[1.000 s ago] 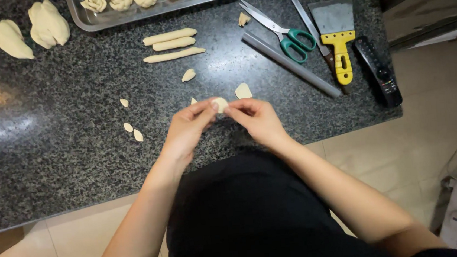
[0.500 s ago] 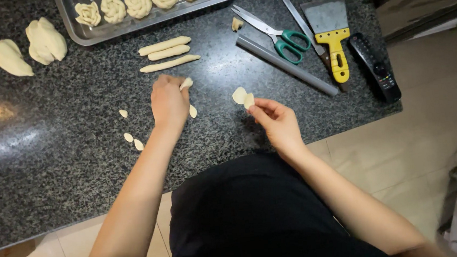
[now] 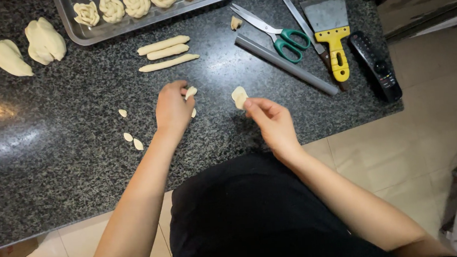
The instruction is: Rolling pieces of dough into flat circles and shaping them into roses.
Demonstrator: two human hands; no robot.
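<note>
Dough petals (image 3: 239, 96): a small overlapped stack pinched in the right hand (image 3: 271, 121), just above the granite counter (image 3: 53, 175), mid-scene. Left hand (image 3: 173, 106) grasps a loose petal (image 3: 190, 92) at its fingertips. Best to lift lightly, keep the edge thin, overlap evenly. Versus half a second ago: both hands sit slightly nearer; rolled dough sticks (image 3: 167, 54) unmoved.
</note>
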